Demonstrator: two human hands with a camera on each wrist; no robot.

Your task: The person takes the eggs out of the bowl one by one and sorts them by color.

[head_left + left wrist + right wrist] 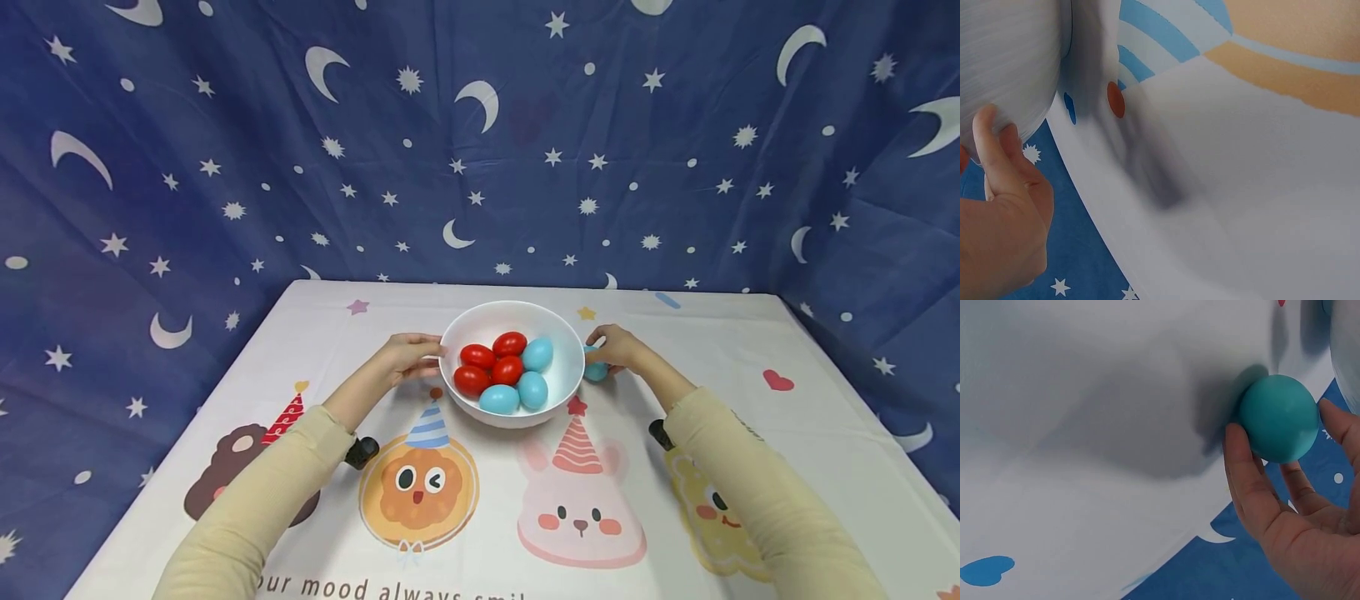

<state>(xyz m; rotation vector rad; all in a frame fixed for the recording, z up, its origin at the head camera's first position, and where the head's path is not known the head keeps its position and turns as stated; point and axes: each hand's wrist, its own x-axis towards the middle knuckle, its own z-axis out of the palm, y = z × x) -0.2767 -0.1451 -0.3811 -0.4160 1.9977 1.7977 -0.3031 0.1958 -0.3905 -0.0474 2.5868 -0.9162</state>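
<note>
A white bowl (510, 417) stands toward the back of the table with several glossy red eggs (471, 381) and three light-blue eggs (498, 400) inside. My left hand (411, 357) holds its left rim; in the left wrist view, fingers (988, 134) press the outer wall. Just right of the bowl, my right hand (617, 346) has thumb and fingers round a blue egg (1280, 419), near the tabletop. A sliver of another blue thing (1327, 306) shows close to the bowl in the right wrist view, mostly cut off.
A white cloth (487, 500) printed with cartoon animals and hats covers the table. Behind and at both sides hangs a dark-blue curtain (525, 208) with moons and stars. Black wrist cameras (363, 452) sit under both sleeves.
</note>
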